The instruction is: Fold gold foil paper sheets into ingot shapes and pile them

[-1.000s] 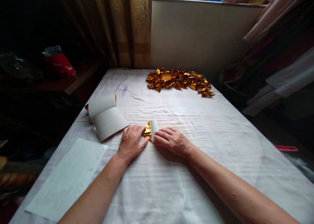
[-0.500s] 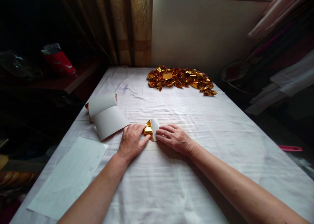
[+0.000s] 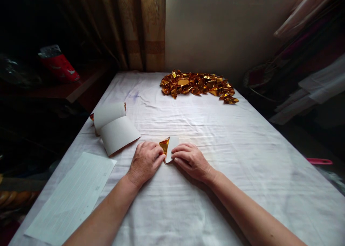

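Nearest, a lined white sheet [image 3: 71,197] lies at the left edge of the table [image 3: 242,188], which is covered with white cloth. In the middle, the left hand [image 3: 145,160] and the right hand [image 3: 190,159] press with flat fingers on a small folded foil paper [image 3: 168,147], gold on one side and white on the other; neither hand is closed around it. Further left lies a curled stack of white sheets [image 3: 114,127]. At the far end rests a pile of gold folded pieces [image 3: 196,86].
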### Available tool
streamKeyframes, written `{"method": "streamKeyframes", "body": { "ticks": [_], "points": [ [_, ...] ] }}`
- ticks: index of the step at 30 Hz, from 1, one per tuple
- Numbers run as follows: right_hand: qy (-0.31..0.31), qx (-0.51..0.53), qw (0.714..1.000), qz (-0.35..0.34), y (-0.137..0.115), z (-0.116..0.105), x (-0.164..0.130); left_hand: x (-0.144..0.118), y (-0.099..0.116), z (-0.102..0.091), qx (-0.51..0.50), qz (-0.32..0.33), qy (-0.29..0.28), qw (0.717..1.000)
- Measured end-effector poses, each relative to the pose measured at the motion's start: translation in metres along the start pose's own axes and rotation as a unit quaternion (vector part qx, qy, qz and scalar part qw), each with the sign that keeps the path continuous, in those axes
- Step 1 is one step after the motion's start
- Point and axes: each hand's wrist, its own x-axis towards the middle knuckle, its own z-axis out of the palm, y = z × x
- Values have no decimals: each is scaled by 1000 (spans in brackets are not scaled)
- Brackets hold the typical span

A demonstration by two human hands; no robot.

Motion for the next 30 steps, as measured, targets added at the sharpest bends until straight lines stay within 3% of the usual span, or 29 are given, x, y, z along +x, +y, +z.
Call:
{"method": "streamKeyframes", "body": {
  "ticks": [13, 30],
  "points": [
    [60, -7, 993, 105, 0, 12, 6, -4, 7, 1, -6, -28, -4, 1000],
    [72, -41, 987, 135, -7, 17, 12, -4, 6, 1, -20, -32, -18, 999]
  ]
}}
